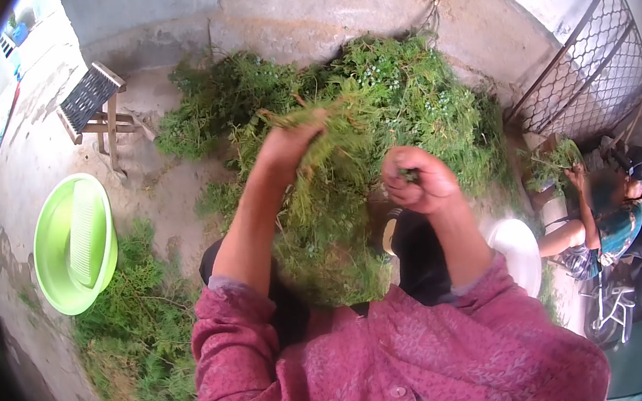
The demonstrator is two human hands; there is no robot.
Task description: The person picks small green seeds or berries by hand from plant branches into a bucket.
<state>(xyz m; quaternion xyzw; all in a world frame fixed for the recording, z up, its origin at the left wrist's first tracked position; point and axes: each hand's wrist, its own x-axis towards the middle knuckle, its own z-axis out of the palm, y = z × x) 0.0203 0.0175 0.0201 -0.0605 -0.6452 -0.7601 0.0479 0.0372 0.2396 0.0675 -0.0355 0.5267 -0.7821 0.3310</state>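
My left hand (292, 145) is closed around a leafy evergreen branch (338, 129), whose feathery sprays hang to the right and look smeared by motion. To its right, my right hand (428, 182) is curled shut with small dark-green bits (409, 175) showing between the fingers; whether they are cones or leaf tips I cannot make out. Beneath and beyond both hands spreads a large heap of evergreen branches (411, 87), dotted with pale bluish cones or berries. A white basin (519, 255) stands beside my right forearm, partly hidden by the sleeve.
At left is a lime-green basin (49, 259) with a ribbed insert (86, 235), beside a second branch pile (141, 324). A woven-seat stool (92, 98) stands behind it. At right, another person (616, 218) sits handling a branch (558, 161), near a metal lattice (590, 63).
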